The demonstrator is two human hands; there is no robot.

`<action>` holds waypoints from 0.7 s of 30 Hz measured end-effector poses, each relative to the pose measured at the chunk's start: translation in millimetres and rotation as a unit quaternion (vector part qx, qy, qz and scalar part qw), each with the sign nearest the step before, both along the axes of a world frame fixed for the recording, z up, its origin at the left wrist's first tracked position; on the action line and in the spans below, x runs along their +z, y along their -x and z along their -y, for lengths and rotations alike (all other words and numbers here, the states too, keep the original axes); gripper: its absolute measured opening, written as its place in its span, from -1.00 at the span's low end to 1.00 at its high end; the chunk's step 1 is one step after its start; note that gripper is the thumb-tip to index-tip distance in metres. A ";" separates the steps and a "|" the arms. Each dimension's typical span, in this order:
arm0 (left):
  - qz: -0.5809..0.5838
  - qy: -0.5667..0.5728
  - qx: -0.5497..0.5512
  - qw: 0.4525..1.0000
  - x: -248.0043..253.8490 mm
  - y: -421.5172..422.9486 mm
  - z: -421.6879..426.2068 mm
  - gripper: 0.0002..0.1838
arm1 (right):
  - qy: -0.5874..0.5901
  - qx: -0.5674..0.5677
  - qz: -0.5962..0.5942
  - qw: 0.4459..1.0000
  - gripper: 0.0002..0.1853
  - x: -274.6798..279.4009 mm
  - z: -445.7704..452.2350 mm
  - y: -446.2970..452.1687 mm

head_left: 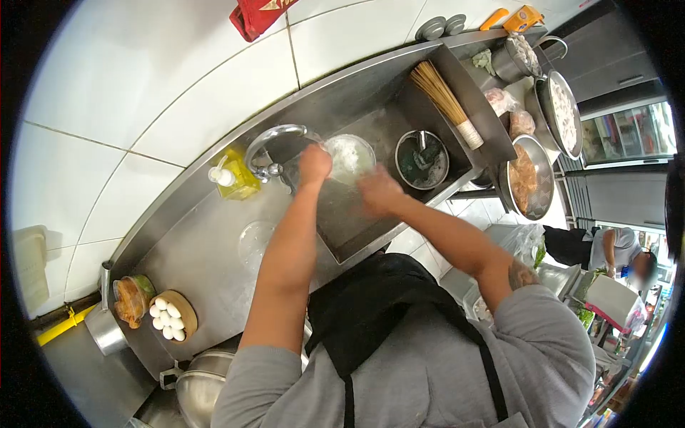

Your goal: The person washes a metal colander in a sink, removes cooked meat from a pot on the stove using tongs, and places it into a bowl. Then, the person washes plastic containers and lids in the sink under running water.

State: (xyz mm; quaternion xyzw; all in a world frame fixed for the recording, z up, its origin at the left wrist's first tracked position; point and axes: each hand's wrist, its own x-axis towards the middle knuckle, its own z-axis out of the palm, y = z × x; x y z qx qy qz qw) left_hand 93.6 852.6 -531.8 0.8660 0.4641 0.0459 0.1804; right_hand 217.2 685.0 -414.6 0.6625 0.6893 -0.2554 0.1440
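Reaching over the sink (348,232) beside a clear bowl (347,151)
Your left hand (315,164) looks curled, hold unclear; your right hand (382,191) is blurred, fingers unreadable.

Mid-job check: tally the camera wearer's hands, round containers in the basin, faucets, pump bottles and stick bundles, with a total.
Hands: 2 (left hand, right hand)
Round containers in the basin: 2 (foamy container, metal container)
Faucet: 1
Pump bottle: 1
Stick bundle: 1
Total: 7
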 end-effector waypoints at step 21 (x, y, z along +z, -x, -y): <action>-0.016 0.339 0.088 0.936 19.2 33.8 59.0 -0.74 | -0.060 0.161 -0.016 0.985 -0.66 -48.5 16.4 -33.6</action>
